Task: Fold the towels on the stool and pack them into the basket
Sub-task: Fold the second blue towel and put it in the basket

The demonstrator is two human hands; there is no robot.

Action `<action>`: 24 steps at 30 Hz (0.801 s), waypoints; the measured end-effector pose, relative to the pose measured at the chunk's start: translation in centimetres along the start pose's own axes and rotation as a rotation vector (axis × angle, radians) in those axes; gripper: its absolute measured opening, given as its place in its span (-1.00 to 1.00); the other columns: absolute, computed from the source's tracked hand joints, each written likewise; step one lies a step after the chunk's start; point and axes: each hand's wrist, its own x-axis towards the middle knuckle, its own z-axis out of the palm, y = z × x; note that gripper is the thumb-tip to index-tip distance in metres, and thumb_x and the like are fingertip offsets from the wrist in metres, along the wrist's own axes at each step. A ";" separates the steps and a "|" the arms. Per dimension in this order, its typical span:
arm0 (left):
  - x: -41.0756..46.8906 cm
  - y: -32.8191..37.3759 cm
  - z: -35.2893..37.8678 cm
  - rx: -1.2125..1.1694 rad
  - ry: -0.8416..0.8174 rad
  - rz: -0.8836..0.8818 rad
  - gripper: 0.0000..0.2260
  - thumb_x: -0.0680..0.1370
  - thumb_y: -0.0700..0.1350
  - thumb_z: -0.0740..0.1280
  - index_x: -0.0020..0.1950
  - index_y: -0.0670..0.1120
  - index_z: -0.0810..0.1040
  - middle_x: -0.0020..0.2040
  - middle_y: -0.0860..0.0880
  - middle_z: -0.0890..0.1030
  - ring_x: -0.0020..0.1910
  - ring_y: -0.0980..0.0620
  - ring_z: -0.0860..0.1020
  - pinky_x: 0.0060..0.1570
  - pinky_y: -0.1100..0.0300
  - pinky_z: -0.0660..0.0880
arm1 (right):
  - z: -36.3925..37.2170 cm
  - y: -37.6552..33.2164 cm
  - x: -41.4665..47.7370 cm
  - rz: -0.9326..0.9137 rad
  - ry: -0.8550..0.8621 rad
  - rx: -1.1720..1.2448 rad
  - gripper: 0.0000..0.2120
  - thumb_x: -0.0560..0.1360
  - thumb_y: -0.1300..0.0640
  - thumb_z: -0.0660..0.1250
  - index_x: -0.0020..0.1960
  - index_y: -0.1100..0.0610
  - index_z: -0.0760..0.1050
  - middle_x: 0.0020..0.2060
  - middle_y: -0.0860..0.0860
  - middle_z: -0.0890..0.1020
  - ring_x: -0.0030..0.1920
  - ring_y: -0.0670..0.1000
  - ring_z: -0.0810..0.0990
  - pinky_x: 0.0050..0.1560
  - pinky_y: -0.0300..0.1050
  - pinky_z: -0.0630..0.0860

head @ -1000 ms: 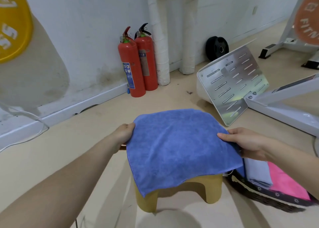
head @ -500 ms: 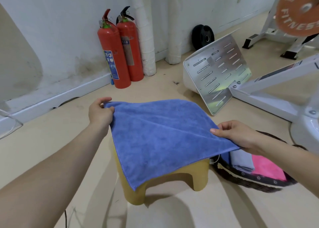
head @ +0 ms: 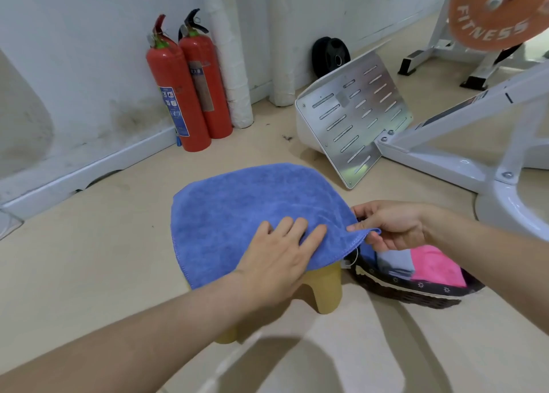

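Nearest me, both forearms come in from the bottom edge and are cut off by it. The left hand (head: 279,262) lies palm down on the blue towel (head: 237,208), fingers straight and a little apart; its thumb is tucked out of sight. The towel is draped over the stool (head: 326,291) and covers the seat completely, so only two yellow legs show, one of them partly behind the left forearm. The right hand (head: 392,226) pinches the towel's right corner, thumb on top and fingers curled beneath, holding it just clear of the stool. A small white tag (head: 347,262) hangs on a thread under that edge, too small to read. Just right of the stool, on the floor, sits the dark woven basket (head: 416,291), its left part hidden behind the towel and the right hand. Inside it a grey towel (head: 395,265) and a pink towel (head: 436,265) lie side by side; I cannot tell what lies under them. Further off stands a slotted metal plate (head: 353,116) on a white machine whose frame runs off the right edge. Two red extinguishers (head: 190,89) stand against the wall, their labels blurred. Beside them white pipes (head: 234,65) are cut off at the top. A black disc (head: 329,55) is partly hidden behind the metal plate, and an orange disc (head: 493,12) marked FITNESS is clipped by the top edge.
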 end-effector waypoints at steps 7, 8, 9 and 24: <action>-0.8 0.6 -0.2 0.101 0.015 -0.008 -0.34 0.20 -0.06 0.37 0.29 -0.18 0.39 -0.01 -0.12 0.45 -0.19 -0.10 0.37 -0.31 0.05 0.29 | -0.5 0.0 -1.2 -0.012 -0.027 0.071 -0.72 0.33 0.32 0.38 0.02 0.20 0.47 -0.41 0.05 0.54 -0.61 -0.16 0.41 -0.68 -0.40 0.33; -0.7 0.6 -0.6 0.102 -0.004 -0.004 -0.37 0.17 -0.08 0.38 0.23 -0.17 0.42 -0.04 -0.11 0.46 -0.21 -0.09 0.38 -0.34 0.07 0.26 | -0.5 0.0 -1.3 -0.011 -0.008 0.057 -0.79 0.36 0.33 0.36 -0.02 0.19 0.47 -0.43 0.05 0.54 -0.61 -0.16 0.41 -0.68 -0.40 0.34; -0.5 0.6 -1.1 0.104 -0.034 -0.002 -0.42 0.14 -0.12 0.40 0.15 -0.16 0.46 -0.10 -0.09 0.46 -0.25 -0.07 0.38 -0.39 0.10 0.22 | -0.5 0.0 -1.4 -0.008 0.016 0.032 -0.83 0.40 0.34 0.35 -0.05 0.18 0.47 -0.44 0.04 0.54 -0.61 -0.16 0.41 -0.67 -0.40 0.34; -0.4 0.2 -6.6 -0.478 -0.617 -0.084 -0.78 0.45 0.00 0.26 0.07 0.10 0.55 -0.14 0.16 0.59 -0.14 0.09 0.52 -0.20 0.19 0.43 | 0.5 0.6 -1.4 -0.031 0.105 -0.238 -0.84 0.48 0.33 0.22 -0.05 0.11 0.47 -0.32 0.04 0.56 -0.41 -0.03 0.55 -0.39 -0.18 0.52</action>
